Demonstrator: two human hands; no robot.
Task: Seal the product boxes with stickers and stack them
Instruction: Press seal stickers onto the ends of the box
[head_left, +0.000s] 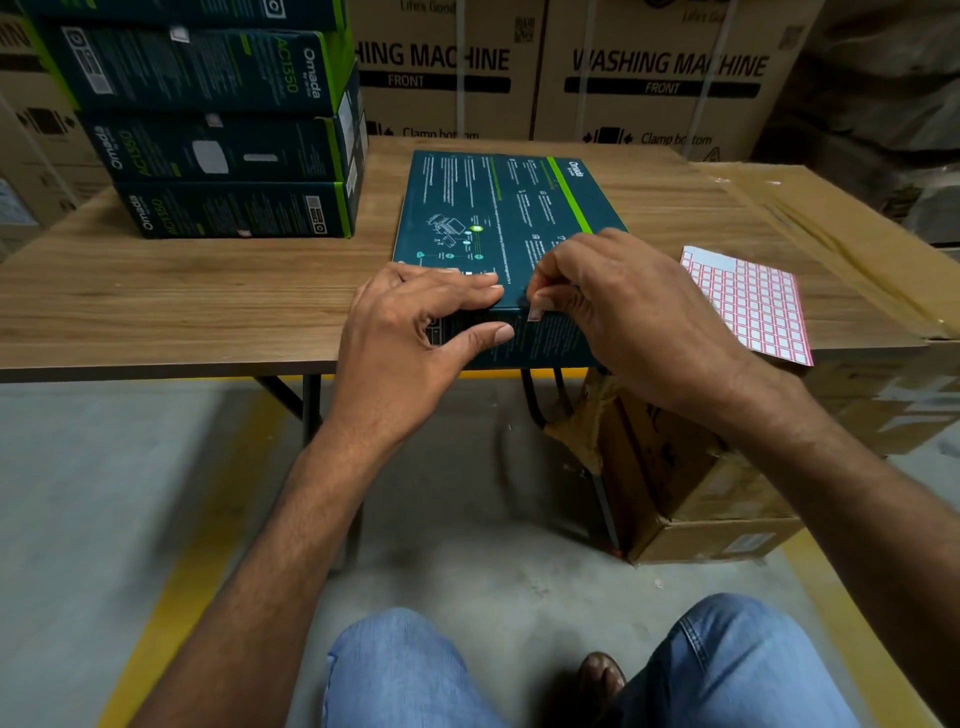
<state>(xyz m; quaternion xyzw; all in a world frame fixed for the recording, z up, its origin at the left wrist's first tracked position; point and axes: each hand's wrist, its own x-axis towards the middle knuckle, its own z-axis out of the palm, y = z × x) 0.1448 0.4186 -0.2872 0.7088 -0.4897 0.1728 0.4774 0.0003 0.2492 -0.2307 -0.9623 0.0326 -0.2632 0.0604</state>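
A dark teal product box (498, 208) lies flat on the wooden table (156, 291), its near edge at the table's front. My left hand (415, 322) rests on that near edge, fingers straight on top and thumb against the front face. My right hand (608, 301) pinches a small sticker (535, 313) at the box's top front edge, finger and thumb curled on it. A sheet of red-bordered stickers (748, 306) lies to the right of the box. A stack of several matching teal boxes (223, 135) stands at the back left.
Large brown washing-machine cartons (660, 78) line the wall behind the table. A taped cardboard carton (831, 234) adjoins the table on the right, and another brown carton (691, 488) sits on the floor below. My knees in blue jeans (405, 670) are under the front edge.
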